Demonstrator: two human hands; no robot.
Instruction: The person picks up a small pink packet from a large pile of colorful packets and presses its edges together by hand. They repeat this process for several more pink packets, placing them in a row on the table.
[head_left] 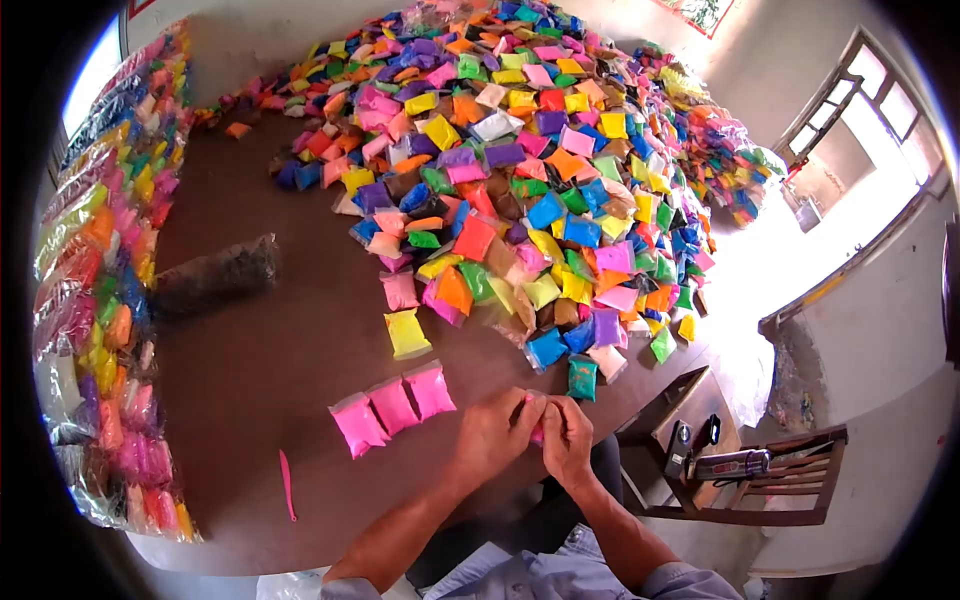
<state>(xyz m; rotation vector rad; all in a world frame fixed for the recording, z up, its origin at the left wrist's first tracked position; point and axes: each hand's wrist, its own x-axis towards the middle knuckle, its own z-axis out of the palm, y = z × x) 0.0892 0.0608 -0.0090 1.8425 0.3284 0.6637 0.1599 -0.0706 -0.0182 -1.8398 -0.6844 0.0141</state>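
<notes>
My left hand (493, 432) and my right hand (568, 440) meet over the table's front edge, fingers pinched together on a small pink packet (537, 434), mostly hidden by the fingers. Left of my hands, three pink packets (392, 405) lie side by side on the brown table (240, 400). A yellow packet (407, 333) lies just behind them. Farther left is a thin pink tool (288, 485), lying flat.
A large heap of coloured packets (540, 200) covers the table's back and right. Bagged packets (110, 300) line the left edge, near a dark clear-wrapped bundle (220, 277). At right stand a small wooden table (715, 390) and a chair (800, 485).
</notes>
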